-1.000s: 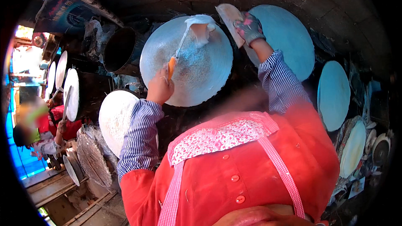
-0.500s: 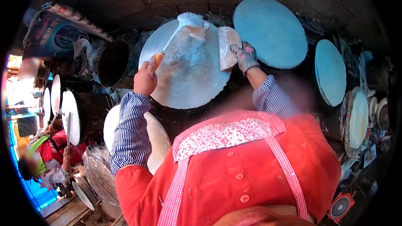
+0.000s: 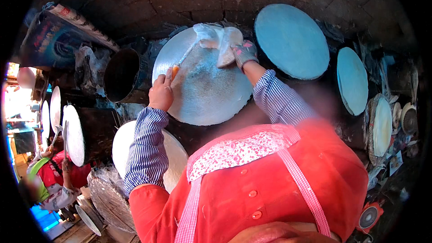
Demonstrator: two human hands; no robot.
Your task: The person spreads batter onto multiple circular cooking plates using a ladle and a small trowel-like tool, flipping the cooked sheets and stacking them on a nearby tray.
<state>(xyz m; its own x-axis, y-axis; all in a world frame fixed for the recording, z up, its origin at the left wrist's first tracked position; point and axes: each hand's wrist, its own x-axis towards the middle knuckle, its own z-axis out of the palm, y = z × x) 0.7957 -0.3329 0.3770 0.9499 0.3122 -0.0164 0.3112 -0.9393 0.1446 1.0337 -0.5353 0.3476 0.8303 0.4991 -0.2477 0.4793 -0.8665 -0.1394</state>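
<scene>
Roughly round, mottled, pale griddle [image 3: 204,87]

A dark wall [image 3: 198,0] of big blocks stands behind. On the left side, bright light [image 3: 12,99] enters, and blue sheeting [image 3: 45,217] shows near some wooden boards [image 3: 72,233].

Left of the large round griddle [image 3: 211,94], a dark blue printed sheet [image 3: 56,40] carries faint reddish and pale lettering on its face; along its pale rolled edge [image 3: 82,24] run a red mark and dark characters. None of it is clearly legible.
</scene>
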